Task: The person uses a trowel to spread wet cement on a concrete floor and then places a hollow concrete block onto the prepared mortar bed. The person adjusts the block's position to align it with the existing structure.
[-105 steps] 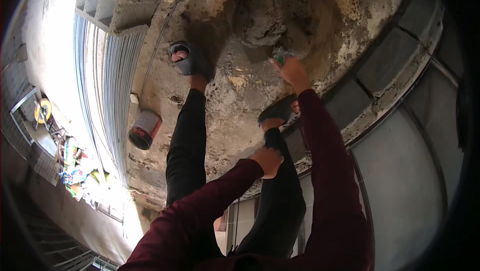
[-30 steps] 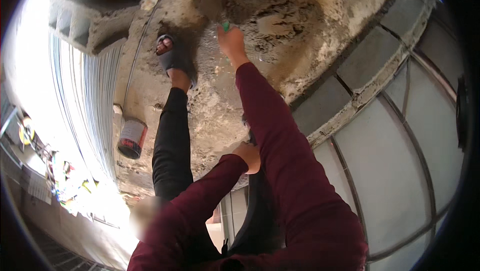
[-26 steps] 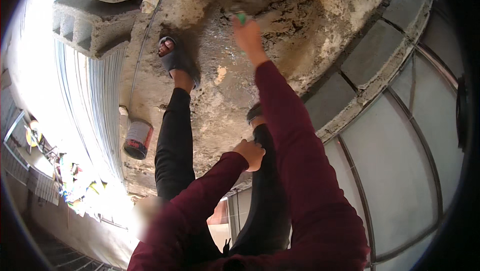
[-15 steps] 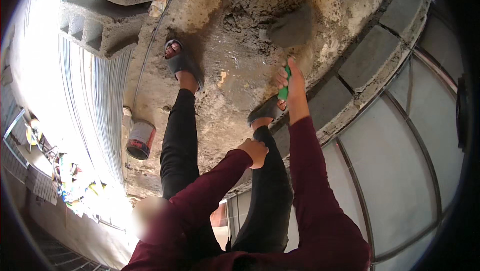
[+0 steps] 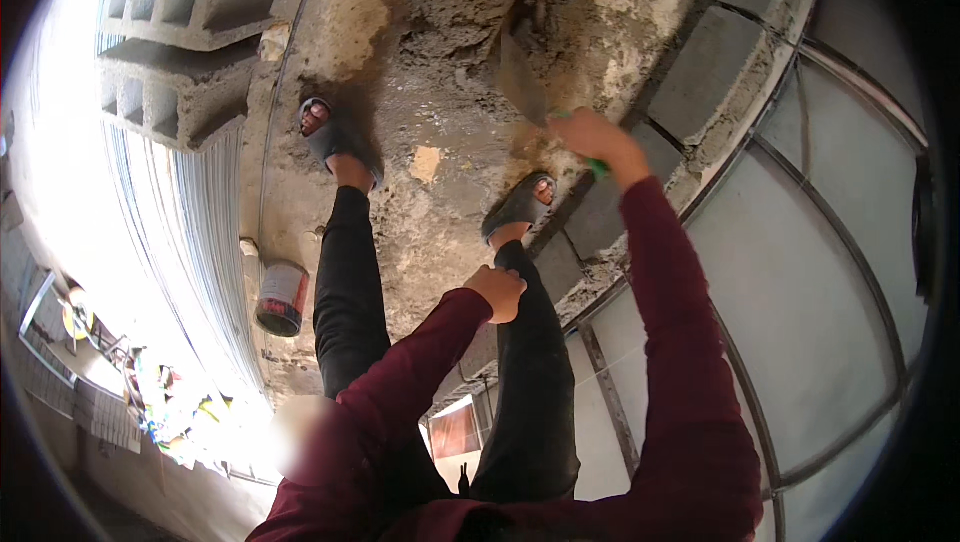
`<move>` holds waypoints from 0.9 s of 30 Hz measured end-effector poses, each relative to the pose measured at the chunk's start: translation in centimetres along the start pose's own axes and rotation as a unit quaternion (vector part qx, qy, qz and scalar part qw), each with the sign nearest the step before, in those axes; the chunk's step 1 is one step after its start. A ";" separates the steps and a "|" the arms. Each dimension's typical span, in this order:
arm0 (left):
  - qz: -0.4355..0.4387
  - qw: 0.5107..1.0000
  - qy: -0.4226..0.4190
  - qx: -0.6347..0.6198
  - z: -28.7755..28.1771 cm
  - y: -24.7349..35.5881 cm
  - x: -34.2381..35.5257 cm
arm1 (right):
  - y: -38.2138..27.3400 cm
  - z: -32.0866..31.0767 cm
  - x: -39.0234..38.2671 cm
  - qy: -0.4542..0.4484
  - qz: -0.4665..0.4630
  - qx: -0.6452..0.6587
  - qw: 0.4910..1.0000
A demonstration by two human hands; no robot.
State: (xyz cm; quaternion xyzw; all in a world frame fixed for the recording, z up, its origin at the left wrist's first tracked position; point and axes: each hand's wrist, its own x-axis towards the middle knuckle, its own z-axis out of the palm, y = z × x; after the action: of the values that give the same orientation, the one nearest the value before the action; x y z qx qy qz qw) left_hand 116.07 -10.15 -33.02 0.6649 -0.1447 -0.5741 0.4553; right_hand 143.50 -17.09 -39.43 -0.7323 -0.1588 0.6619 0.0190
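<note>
Beyond our sandalled feet, on the rough concrete floor (image 5: 385, 267), spreads a patch of wet grey mortar (image 5: 450, 47), lumpy at the top and smeared thin nearer to us. Our right hand (image 5: 597, 145) has its fingers wrapped around the green handle of a trowel (image 5: 521, 80), a bit of that green showing below the fist. The trowel's blade points away from us, tilted, over the right part of the mortar; we cannot tell whether its edge touches. Our left hand (image 5: 497, 293) rests against our bent right leg (image 5: 530, 362), fingers curled into a fist; we make out nothing within it.

Our left sandal (image 5: 343, 142) stands just beside the damp area, and our right sandal (image 5: 517, 209) is near the grey blocks (image 5: 705, 72) laid in a row along the right edge. On the left we have hollow concrete blocks (image 5: 200, 87), and below them long ribbed sheets (image 5: 205, 232). A can (image 5: 282, 294) with a pale and red side sits just beside the sheets.
</note>
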 end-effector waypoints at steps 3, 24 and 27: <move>-0.008 1.000 0.003 0.005 0.2 0.2 0.2 | 1.7 -2.9 -3.4 0.023 0.079 0.147 0.986; -0.028 0.991 -0.123 0.036 4.3 0.6 3.0 | 25.0 17.4 6.9 0.339 0.173 0.289 0.879; -0.010 0.997 -0.079 -0.001 4.2 -0.4 2.2 | 23.9 12.4 11.7 0.385 0.173 0.221 0.879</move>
State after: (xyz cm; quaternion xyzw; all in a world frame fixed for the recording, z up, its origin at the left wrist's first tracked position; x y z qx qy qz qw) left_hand 112.84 -13.30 -34.41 0.6185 -0.1731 -0.6292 0.4377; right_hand 137.21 -38.98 -57.94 -0.9221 0.1405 0.3382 0.1249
